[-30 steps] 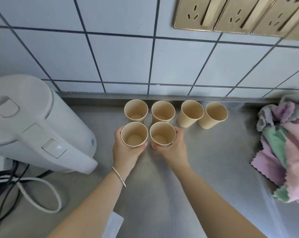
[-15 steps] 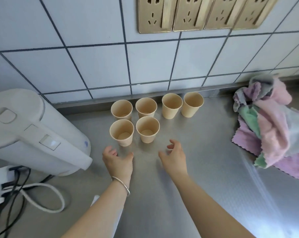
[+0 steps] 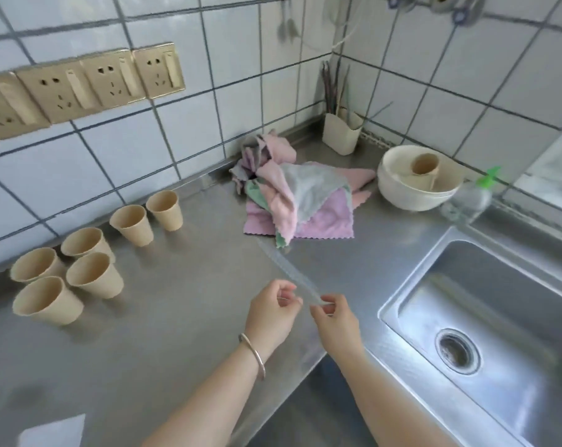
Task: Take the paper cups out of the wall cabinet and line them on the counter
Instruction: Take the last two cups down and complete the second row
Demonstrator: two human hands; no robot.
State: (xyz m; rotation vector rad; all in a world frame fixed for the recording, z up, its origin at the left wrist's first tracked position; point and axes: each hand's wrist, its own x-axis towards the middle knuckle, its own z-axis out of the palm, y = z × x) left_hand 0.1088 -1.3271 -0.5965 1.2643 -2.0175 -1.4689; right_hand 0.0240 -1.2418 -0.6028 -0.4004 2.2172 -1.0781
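Six cups are out, hands are free

Six paper cups (image 3: 89,262) stand on the surface (image 3: 182,304) at the far left, by the tiled wall. Four sit in a block and two stand in a row to their right. The left hand (image 3: 271,312) and right hand (image 3: 332,317) hang near the sink (image 3: 486,333), fingers curled, each grip loose with no cup in it. I think the block still needs lining up

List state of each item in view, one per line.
paper cups: six, upright, empty, on counter.
left hand: fingers curled, off the cups.
right hand: fingers pinched, grip contents unclear.
cloths: crumpled pile.
bowl: upright, cup inside.
sink: empty.
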